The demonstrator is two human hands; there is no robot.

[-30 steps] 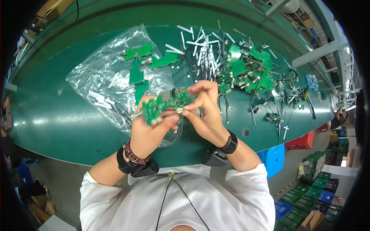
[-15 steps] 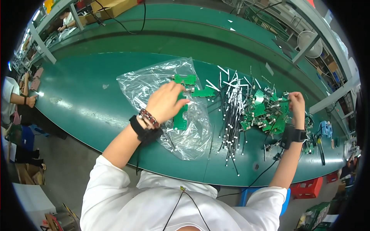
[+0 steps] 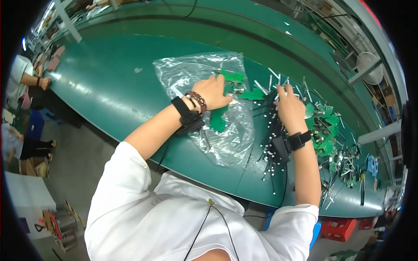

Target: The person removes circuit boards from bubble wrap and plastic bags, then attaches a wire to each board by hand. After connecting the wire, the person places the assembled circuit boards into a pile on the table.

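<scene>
I record the left hand (image 3: 212, 92) above the clear plastic bag (image 3: 236, 144), thumb and fingers parted; whether it grips I cannot tell. Green boards (image 3: 218, 122) lie on that bag at two, three and six o'clock from this hand. The right hand (image 3: 291, 108) curls its fingers over the black cable bundle (image 3: 270, 128), which trails towards seven o'clock; any pinch is hidden. At four o'clock from it sits the board pile (image 3: 325, 148). With bundle and pile plentiful, I judge much handling left; what is complete I cannot establish.
</scene>
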